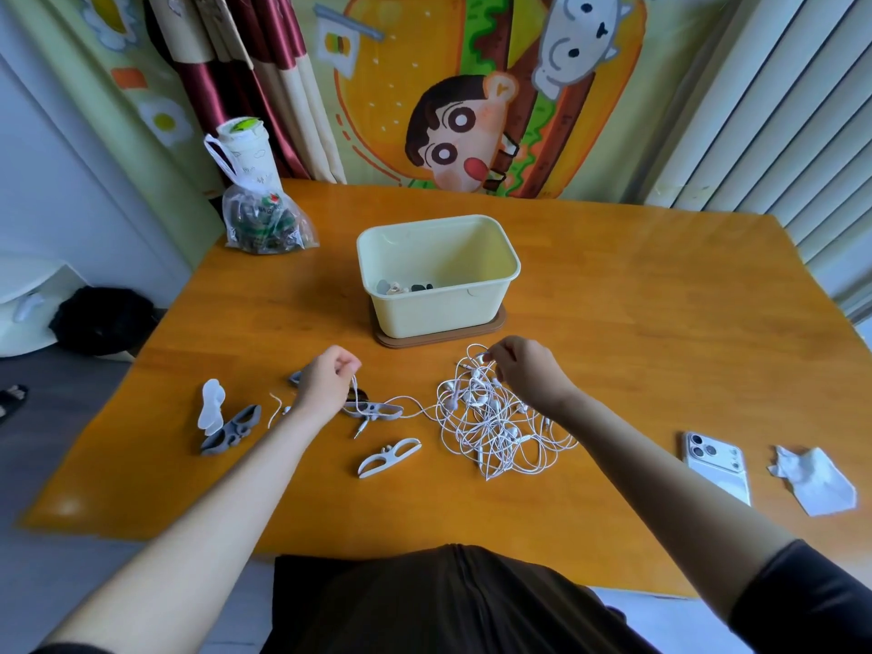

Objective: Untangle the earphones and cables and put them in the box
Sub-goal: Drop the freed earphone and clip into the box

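Both hands (330, 377) (526, 370) pinch the tangled earphones (490, 417).

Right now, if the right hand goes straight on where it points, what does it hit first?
Likely the brown base under the cream box, then the box's front wall. The right hand pinches a cable of the white tangle; depth is uncertain.
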A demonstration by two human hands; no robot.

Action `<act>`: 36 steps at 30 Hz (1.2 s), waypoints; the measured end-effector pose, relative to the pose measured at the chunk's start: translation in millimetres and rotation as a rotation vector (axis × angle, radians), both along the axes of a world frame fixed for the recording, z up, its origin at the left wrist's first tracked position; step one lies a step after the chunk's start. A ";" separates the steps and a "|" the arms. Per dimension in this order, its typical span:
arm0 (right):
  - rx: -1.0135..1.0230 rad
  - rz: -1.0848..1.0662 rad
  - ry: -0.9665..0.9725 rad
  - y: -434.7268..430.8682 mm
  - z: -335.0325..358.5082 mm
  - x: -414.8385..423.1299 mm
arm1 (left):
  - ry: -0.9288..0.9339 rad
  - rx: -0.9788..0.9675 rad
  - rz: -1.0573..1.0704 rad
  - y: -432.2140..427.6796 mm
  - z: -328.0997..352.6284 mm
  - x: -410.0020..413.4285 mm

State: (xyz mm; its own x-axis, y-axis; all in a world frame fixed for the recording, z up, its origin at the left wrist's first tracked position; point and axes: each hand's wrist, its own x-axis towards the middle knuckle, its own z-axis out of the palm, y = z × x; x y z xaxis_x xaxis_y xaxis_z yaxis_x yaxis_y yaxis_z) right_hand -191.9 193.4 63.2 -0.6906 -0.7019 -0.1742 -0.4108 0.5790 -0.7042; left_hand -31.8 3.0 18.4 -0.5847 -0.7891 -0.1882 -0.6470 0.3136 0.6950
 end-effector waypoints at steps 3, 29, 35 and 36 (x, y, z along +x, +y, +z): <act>0.004 0.014 -0.026 -2.2 -1.7 2.3 | 0.028 -0.110 -0.018 3.6 -6.2 3.2; 0.108 0.089 -0.156 -12.9 -7.6 7.6 | -0.641 0.075 -0.612 49.6 -49.6 27.0; 0.153 0.091 -0.076 -25.0 -2.7 6.4 | -0.560 0.298 -0.495 48.3 -38.1 14.7; 0.151 0.089 -0.078 -27.3 -1.4 7.0 | -0.512 0.355 -0.470 48.6 -33.8 11.2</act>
